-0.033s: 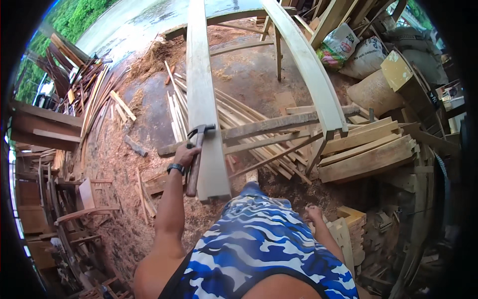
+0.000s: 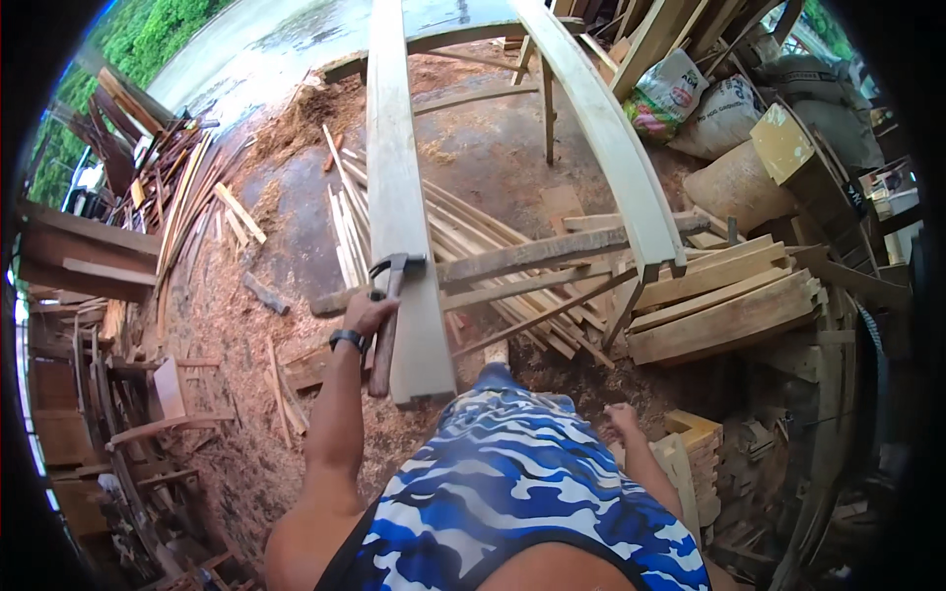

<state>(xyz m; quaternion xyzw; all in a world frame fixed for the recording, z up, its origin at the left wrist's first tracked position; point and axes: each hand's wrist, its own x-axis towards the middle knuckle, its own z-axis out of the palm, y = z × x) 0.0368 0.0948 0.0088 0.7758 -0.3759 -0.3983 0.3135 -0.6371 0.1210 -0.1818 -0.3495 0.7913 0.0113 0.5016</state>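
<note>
My left hand (image 2: 369,313) is closed around the brown handle of a claw hammer (image 2: 385,347) at the left edge of a long pale plank (image 2: 398,167). The hammer's dark head rests over the plank's face, and its handle points back toward me along the edge. Some of the left fingers are hidden behind the handle. A dark watch sits on the left wrist. Low beside my right side, my right hand (image 2: 623,424) holds nothing that I can see; its fingers look loosely bent and apart.
A second long pale board (image 2: 601,118) runs parallel on the right. Rough crossbeams (image 2: 537,246) support both. Thin wood strips (image 2: 473,222) lie beneath. Stacked thick timbers (image 2: 724,310) and filled sacks (image 2: 734,197) stand at right. Scrap wood (image 2: 187,197) and shavings cover the left ground.
</note>
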